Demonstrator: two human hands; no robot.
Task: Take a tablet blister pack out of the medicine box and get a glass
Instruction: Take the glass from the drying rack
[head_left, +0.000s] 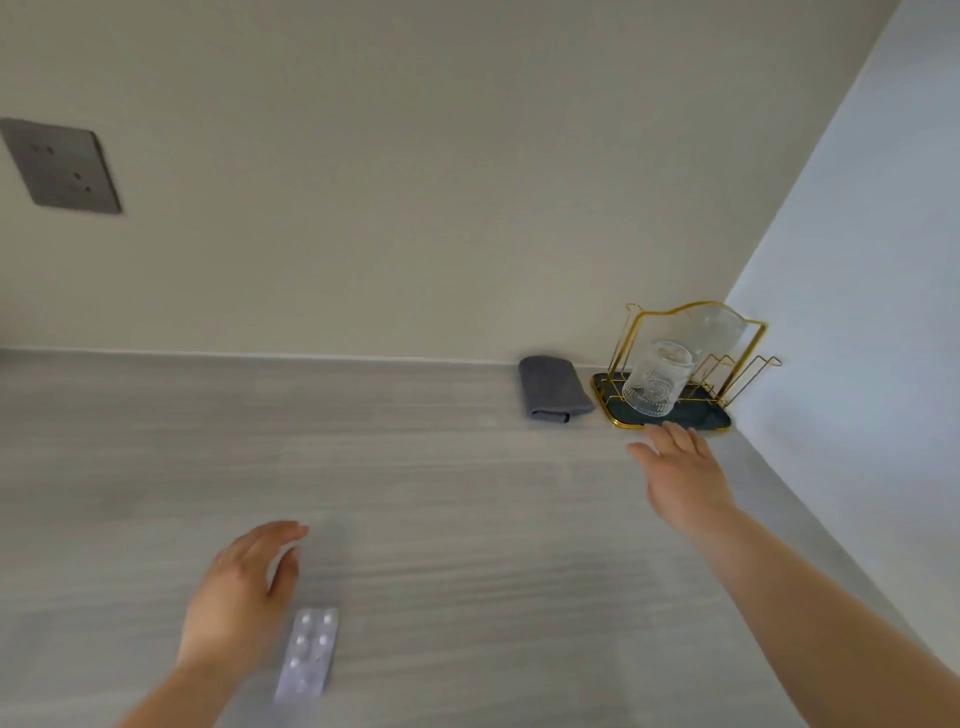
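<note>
Grey countertop (467, 493), blister pack (307, 656) beside empty spread left hand (241, 597), open right hand (678, 475) near racked glass (658, 382).

Tablet blister pack (307, 653): silvery foil strip, two rows of round white tablets, bubbles facing up. Lying flat on the desk (467, 519), long axis running away from the viewer and tilted slightly right, well apart from the glass (657, 379), toward the near left of it. Slightly blurred, tablet count unclear.

Glass: clear, ribbed and patterned tumbler, upside down and leaning, propped on the gold wire rack (691, 353) in the far right corner. Rim down over the rack's dark tray (711, 418). Empty, apparently dry. A second clear piece behind it, shape hard to tell.
</note>
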